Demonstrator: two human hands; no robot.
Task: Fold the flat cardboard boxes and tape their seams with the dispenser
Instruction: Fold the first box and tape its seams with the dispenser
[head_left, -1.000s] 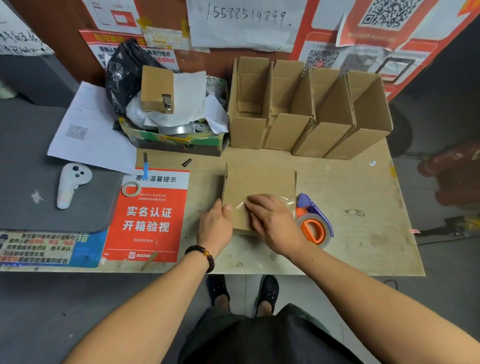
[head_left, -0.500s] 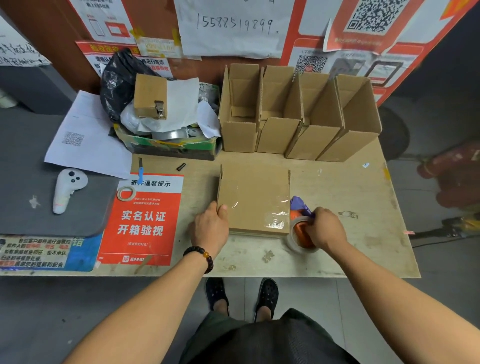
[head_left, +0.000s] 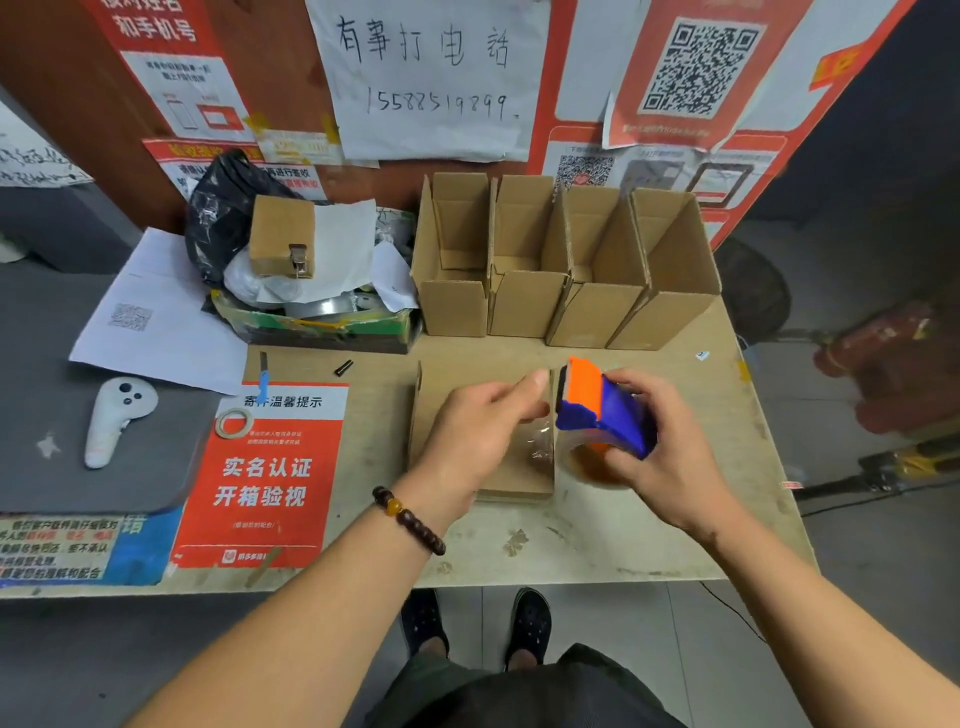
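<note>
- Gripping the tape dispenser (head_left: 602, 410), the right hand (head_left: 660, 457) is clamped around it, lifted off the desk (head_left: 649, 535).
- Left hand (head_left: 478, 431) hovers with fingers loosely apart, holding nothing I can see, forefinger reaching toward the dispenser's mouth.
- Folded box (head_left: 467, 374) lies flat beneath both hands, directly below the dispenser, its taped seam running toward the person.

Flat box (head_left: 431, 415) largely hidden beneath left hand (head_left: 475, 428).
</note>
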